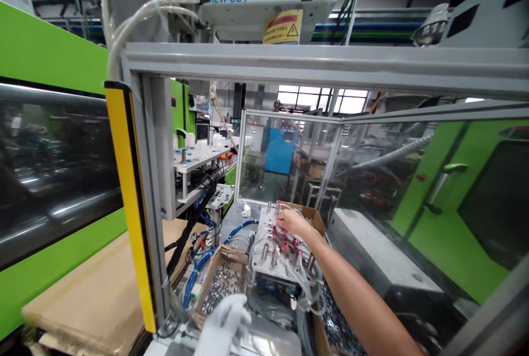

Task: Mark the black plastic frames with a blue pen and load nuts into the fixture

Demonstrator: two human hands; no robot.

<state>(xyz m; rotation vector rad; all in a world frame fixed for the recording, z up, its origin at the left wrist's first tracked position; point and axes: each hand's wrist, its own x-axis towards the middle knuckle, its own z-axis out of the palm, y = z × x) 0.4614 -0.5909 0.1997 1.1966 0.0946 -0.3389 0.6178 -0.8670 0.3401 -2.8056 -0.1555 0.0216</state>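
My right hand [294, 222], bare, reaches to the far end of a metal fixture plate [264, 237] that has upright pins and small red lights. Its fingers are drawn together and point down at the plate; whatever lies between them is hidden. In a white glove, my left hand [225, 323] is low in the view, just in front of a cardboard box [202, 298] of small metal parts [225, 284]. The gloved fingers are curled inward, and I cannot make out what is in them.
Behind the plate stands another cardboard box [316, 218]. Clear hoses [303, 284] and blue tubing [194, 279] run around the fixture. A yellow-faced post [130, 196] rises at left, a grey crossbar [314, 64] spans above, and a grey metal housing [372, 246] sits at right.
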